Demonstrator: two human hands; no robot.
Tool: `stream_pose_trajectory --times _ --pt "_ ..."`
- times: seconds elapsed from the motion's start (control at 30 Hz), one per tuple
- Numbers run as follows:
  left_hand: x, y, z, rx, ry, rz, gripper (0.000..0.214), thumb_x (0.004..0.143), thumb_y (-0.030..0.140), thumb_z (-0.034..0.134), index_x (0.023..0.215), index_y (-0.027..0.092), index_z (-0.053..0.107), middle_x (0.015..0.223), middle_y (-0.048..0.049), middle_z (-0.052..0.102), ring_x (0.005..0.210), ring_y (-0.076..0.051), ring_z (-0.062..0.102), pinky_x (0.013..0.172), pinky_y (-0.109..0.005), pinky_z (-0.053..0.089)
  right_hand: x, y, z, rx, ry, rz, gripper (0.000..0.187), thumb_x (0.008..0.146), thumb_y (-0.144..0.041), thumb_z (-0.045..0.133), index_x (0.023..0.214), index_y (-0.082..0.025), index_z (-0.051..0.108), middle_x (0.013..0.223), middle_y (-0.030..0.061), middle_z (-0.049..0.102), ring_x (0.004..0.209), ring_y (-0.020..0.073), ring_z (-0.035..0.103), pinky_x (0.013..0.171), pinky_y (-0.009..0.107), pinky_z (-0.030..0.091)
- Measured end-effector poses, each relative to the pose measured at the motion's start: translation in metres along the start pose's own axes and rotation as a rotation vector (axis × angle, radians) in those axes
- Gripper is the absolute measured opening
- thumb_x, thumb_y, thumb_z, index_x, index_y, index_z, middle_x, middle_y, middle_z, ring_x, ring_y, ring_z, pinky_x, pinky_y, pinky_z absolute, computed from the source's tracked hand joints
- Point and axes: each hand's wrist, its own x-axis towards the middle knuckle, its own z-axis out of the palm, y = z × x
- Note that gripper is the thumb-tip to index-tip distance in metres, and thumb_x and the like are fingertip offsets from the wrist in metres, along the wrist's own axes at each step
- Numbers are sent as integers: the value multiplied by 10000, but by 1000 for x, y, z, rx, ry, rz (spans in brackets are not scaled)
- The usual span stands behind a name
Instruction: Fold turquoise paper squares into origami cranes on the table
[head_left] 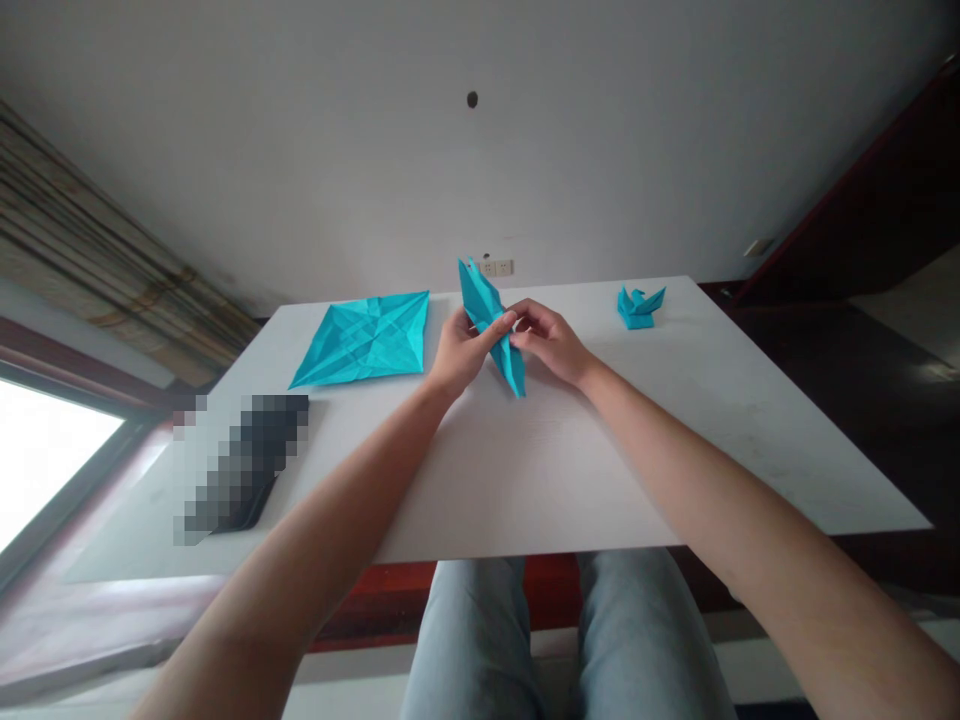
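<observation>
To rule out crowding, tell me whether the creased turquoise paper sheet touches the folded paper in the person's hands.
Apart. The head view shows a strip of white tabletop between the creased turquoise paper sheet and the folded paper.

Pixelation blurs the dark object [247, 465]; the left hand [459, 352] and right hand [550, 342] hide the middle of the blue origami [480, 305].
</observation>
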Motion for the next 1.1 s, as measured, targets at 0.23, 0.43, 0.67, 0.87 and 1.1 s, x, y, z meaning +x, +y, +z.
stream_pose_trajectory --times 0.23,0.43,0.67,0.87,1.1 --pt "0 2 -1 44 -44 -10 684 763 780 1001 1055 191 815 1024 -82 838 967 -230 795 885 -344 657 -3 -13 -1 28 28 76 463 805 -616 930 1067 -261 789 1044 17 742 930 206 631 854 358 522" --pt "-2 0 1 70 -29 10 658 772 783 995 817 182 731 829 -47 743 783 -183 709 728 -314 593 -3 -11 -1 -66 15 68 460 714 -482 1036 1062 -265 828 1118 16 738 992 201 640 815 326 488" --pt "-1 -1 -2 75 6 -2 673 887 854 861 933 189 767 925 -56 799 865 -190 749 825 -322 620 3 -2 3 69 54 97 577 753 -737 1009 998 -266 783 957 4 778 810 173 622 749 332 543" --pt "1 -3 -2 5 -80 -6 591 869 728 949 1086 207 774 1059 -60 833 942 -186 786 858 -304 645 4 -4 0 74 147 58 596 751 -752 1007 954 -272 718 896 -15 728 761 158 593 688 312 523" --pt "2 -7 -3 54 -29 -8 406 930 568 914 1051 209 767 933 -25 788 807 -138 722 734 -256 604 4 -3 2 98 148 53 565 780 -701 990 936 -267 664 881 -24 699 794 160 610 731 312 532"
